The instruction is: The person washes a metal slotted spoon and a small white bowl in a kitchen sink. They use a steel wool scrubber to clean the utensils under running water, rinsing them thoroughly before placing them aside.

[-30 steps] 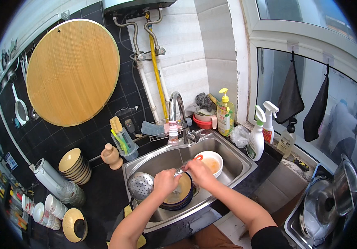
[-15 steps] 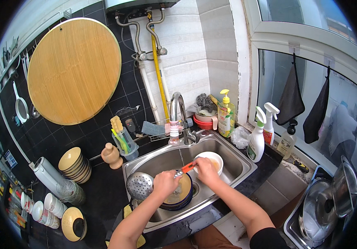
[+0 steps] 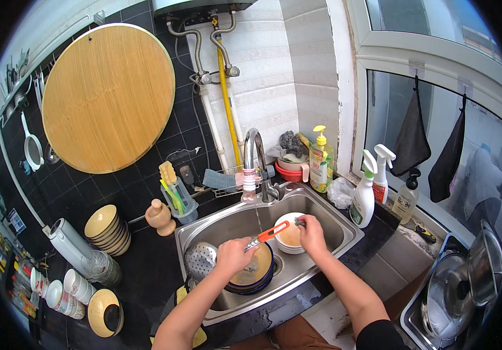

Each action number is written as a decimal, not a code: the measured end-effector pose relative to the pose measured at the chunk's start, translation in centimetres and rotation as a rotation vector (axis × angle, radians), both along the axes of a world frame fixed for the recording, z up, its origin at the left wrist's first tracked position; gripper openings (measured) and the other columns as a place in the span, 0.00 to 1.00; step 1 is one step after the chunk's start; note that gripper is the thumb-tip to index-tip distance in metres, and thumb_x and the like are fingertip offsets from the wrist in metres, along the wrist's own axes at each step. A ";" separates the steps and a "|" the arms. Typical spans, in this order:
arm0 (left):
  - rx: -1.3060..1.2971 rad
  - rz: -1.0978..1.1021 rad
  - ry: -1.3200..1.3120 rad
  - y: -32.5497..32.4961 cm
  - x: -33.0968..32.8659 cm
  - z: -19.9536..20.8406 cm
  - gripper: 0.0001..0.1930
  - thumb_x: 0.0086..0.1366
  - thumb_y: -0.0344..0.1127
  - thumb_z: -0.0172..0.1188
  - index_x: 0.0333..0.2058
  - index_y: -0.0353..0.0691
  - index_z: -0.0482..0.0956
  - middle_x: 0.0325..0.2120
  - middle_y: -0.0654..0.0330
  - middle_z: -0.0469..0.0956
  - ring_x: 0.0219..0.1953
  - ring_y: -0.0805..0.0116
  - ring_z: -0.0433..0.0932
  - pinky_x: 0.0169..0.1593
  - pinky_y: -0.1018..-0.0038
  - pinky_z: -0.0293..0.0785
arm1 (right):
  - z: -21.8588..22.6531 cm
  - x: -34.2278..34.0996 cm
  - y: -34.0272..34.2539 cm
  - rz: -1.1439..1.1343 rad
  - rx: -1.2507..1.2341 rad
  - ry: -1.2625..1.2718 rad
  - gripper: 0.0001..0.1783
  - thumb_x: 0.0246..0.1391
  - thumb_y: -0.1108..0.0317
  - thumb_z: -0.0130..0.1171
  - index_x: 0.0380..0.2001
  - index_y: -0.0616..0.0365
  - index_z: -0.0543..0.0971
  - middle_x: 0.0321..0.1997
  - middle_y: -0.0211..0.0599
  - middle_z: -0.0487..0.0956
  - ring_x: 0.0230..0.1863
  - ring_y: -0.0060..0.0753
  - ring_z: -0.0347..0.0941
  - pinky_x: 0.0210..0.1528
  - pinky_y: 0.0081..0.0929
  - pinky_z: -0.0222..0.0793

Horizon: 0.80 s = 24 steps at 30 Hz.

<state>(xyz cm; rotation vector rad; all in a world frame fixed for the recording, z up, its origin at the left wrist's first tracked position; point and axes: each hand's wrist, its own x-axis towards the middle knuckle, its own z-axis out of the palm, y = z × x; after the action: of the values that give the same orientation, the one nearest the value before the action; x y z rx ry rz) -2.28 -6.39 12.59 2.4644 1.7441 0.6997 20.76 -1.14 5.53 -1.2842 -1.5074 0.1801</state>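
Note:
Over the sink (image 3: 344, 233), my left hand (image 3: 233, 256) is closed round the metal shank of a slotted skimmer. Its perforated round head (image 3: 201, 260) lies to the left of the hand, and its orange handle (image 3: 274, 231) points up to the right. My right hand (image 3: 311, 236) pinches a small dark grey thing (image 3: 300, 221), perhaps a scrubber, just beyond the handle's end. Under that hand sit stacked white bowls (image 3: 289, 248). Below my left hand are stacked dark-blue-rimmed bowls (image 3: 271, 262) with tan insides. A thin stream of water runs from the faucet (image 3: 253, 140).
Left on the black counter stand stacked tan bowls (image 3: 104, 224), a glass jar (image 3: 102, 267), white cups (image 3: 79, 286) and a wooden pestle-like jar (image 3: 160, 217). Behind the sink's right side are a yellow pump bottle (image 3: 320, 160) and spray bottles (image 3: 363, 195). Pot lids (image 3: 450, 297) lie at right.
My right hand has moved off the orange handle, slightly right and up, so the handle's end now shows. My left hand still grips the skimmer, whose head sits slightly to the right.

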 end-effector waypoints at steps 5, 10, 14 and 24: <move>0.063 -0.052 -0.080 0.3 0.0 -1.4 0.14 0.54 0.45 0.60 0.35 0.43 0.81 0.25 0.55 0.79 0.29 0.53 0.78 0.33 0.62 0.73 | 1.6 -0.6 -1.2 0.114 0.188 0.070 0.12 0.46 0.80 0.56 0.37 0.61 0.73 0.41 0.46 0.73 0.43 0.48 0.71 0.46 0.37 0.67; 0.182 -0.033 -0.043 0.0 0.6 -1.3 0.11 0.54 0.42 0.60 0.32 0.42 0.80 0.24 0.57 0.78 0.28 0.55 0.77 0.30 0.63 0.73 | 1.5 -1.4 -0.7 0.139 0.211 -0.060 0.11 0.47 0.77 0.56 0.37 0.60 0.74 0.39 0.46 0.75 0.42 0.50 0.70 0.45 0.40 0.66; 0.347 -0.075 0.037 0.1 1.0 -2.9 0.09 0.53 0.40 0.61 0.28 0.42 0.76 0.19 0.58 0.73 0.23 0.58 0.76 0.26 0.65 0.71 | 0.3 -4.2 -1.2 0.201 0.120 -0.051 0.09 0.46 0.78 0.56 0.34 0.61 0.75 0.35 0.46 0.76 0.40 0.50 0.71 0.45 0.40 0.66; 0.566 -0.233 0.305 0.2 1.1 -3.2 0.06 0.53 0.33 0.55 0.29 0.40 0.72 0.20 0.62 0.72 0.23 0.66 0.75 0.25 0.73 0.71 | 1.7 -6.0 -2.5 0.256 0.238 -0.147 0.08 0.43 0.79 0.53 0.30 0.62 0.77 0.31 0.44 0.77 0.36 0.47 0.70 0.41 0.39 0.68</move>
<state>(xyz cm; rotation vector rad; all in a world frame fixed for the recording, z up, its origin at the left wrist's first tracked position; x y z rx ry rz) -1.21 -6.15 9.39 3.2368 1.4416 0.9383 14.80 -3.59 7.20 -0.9305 -1.7607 0.0695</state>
